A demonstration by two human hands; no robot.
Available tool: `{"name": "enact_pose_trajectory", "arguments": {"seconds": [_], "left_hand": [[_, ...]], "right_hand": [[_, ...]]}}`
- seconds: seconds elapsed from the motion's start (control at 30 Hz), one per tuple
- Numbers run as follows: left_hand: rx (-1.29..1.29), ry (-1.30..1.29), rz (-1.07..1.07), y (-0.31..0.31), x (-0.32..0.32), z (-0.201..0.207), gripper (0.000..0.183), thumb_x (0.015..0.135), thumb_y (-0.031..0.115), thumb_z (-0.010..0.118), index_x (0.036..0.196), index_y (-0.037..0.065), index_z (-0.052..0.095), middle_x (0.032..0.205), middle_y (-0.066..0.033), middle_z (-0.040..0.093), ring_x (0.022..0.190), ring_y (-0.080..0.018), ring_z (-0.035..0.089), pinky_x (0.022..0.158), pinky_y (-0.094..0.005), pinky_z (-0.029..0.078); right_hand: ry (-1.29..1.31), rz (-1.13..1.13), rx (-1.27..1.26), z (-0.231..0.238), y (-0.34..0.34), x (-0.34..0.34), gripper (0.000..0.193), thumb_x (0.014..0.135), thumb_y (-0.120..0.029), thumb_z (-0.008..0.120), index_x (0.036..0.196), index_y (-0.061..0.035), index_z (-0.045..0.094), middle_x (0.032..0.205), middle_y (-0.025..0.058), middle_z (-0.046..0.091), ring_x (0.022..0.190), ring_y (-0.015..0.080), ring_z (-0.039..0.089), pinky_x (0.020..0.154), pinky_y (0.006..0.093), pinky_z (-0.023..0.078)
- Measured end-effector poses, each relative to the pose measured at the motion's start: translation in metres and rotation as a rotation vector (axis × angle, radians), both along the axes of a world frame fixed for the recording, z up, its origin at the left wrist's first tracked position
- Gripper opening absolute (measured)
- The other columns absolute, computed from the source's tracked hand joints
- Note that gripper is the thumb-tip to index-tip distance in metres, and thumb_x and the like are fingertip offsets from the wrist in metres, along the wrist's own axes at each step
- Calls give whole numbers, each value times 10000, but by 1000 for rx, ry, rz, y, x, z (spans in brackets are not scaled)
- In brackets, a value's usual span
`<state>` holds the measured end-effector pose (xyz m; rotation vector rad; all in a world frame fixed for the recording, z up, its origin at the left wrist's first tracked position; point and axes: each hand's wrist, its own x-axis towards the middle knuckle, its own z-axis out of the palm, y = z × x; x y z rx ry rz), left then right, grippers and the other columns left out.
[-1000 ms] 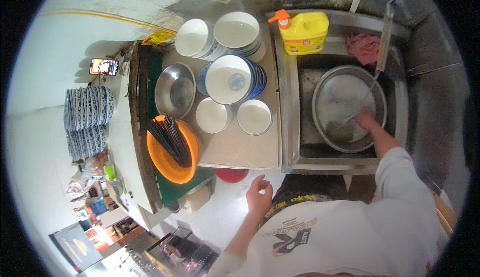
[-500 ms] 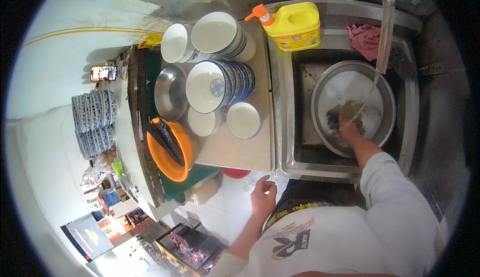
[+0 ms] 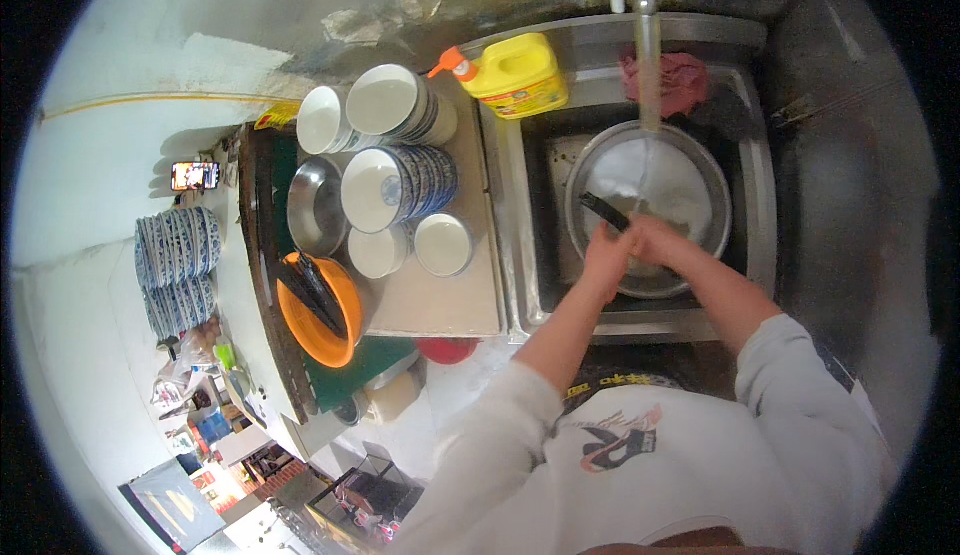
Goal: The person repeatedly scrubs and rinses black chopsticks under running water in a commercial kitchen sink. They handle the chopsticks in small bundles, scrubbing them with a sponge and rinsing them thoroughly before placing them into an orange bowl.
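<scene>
Both my hands are together over the round metal basin (image 3: 716,177) in the sink. My left hand (image 3: 606,258) and my right hand (image 3: 657,242) are closed round a bundle of black chopsticks (image 3: 603,211), whose dark ends stick out up and to the left. My fingers hide its lower part. Water runs from the tap (image 3: 648,65) into the basin, where white suds (image 3: 625,170) cover the water. Something dark greenish lies in the suds beside my right hand, too unclear to name.
Left of the sink (image 3: 508,245), a counter (image 3: 430,305) bears stacked white-and-blue bowls (image 3: 375,190), a metal bowl (image 3: 318,205) and an orange basin (image 3: 345,340) with more black chopsticks (image 3: 312,295). A yellow pump bottle (image 3: 520,80) and a pink cloth (image 3: 668,83) are at the sink's back.
My left hand has come up from beside the counter to join my right. The right has risen out of the suds. The black chopsticks now show in my hands, and the view has shifted.
</scene>
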<state>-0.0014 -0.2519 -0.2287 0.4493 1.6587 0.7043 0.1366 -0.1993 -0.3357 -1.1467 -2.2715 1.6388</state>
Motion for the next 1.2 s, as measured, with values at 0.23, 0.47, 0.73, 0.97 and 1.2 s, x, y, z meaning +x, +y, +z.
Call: {"name": "enact_pose_trajectory", "arguments": {"seconds": [0.23,0.47,0.73,0.97,1.2], "left_hand": [[-60,-488,792,77,33,-7,265,930,208,609,1058,-12,534,884,-143,572,704,-265,583,620,-424,523],[61,-375,799,83,27,17,265,940,241,554,1011,-12,519,733,-142,537,568,-274,548,543,-440,484],[149,-576,531,75,56,37,247,957,254,561,935,12,522,733,-125,579,632,-277,587,613,-426,491],[136,-704,438,77,38,39,228,948,255,593,951,30,553,771,-130,611,714,-275,604,660,-421,486],[230,-815,619,94,5,46,263,978,278,544,900,28,565,775,-135,622,708,-262,595,682,-417,490]], "right_hand": [[-361,-21,142,159,1,13,487,933,-137,457,1403,-46,368,1239,253,564,1040,452,598,898,530,485],[-244,-107,129,157,-23,73,545,982,-268,466,1480,-96,325,1198,209,595,1012,357,628,765,466,531],[354,-1171,-966,95,-20,86,390,990,-441,487,1047,-66,579,903,89,593,704,228,580,517,366,466],[375,-1191,-963,102,-18,80,258,968,-361,526,960,-110,581,779,41,556,549,159,490,413,291,326],[213,-987,-824,124,-9,84,202,950,-318,547,946,-119,583,763,30,575,566,139,496,409,279,345]]}}
